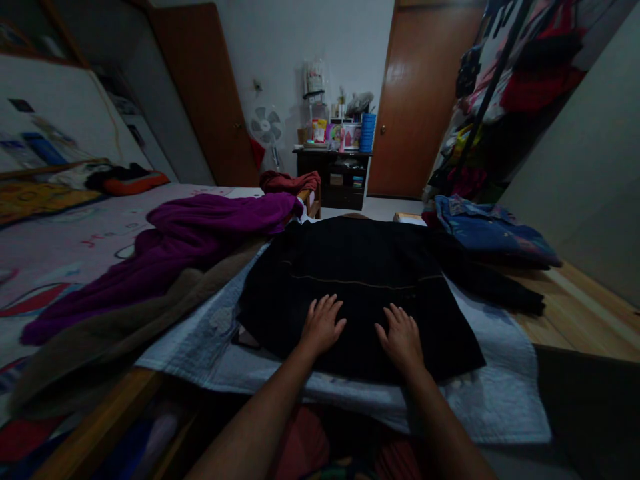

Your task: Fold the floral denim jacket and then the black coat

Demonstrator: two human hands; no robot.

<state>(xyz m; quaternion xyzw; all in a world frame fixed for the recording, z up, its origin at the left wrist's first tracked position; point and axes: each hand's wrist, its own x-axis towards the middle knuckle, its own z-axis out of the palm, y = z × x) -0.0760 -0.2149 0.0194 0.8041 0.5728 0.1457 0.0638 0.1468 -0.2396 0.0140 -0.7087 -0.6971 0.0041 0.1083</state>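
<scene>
A black garment with a thin tan seam line lies spread on a pale blue cloth. One black sleeve reaches out to the right. My left hand rests flat on the lower part of the garment, left of its middle, fingers spread. Flat on the same part, to the right, is my right hand, its fingers also apart. Neither hand grips anything, and the fabric between them looks smooth.
On the left, a purple cloth and a brown cloth lie over the bed. Folded denim sits on the wooden surface at right. Behind stand a black cabinet and a fan.
</scene>
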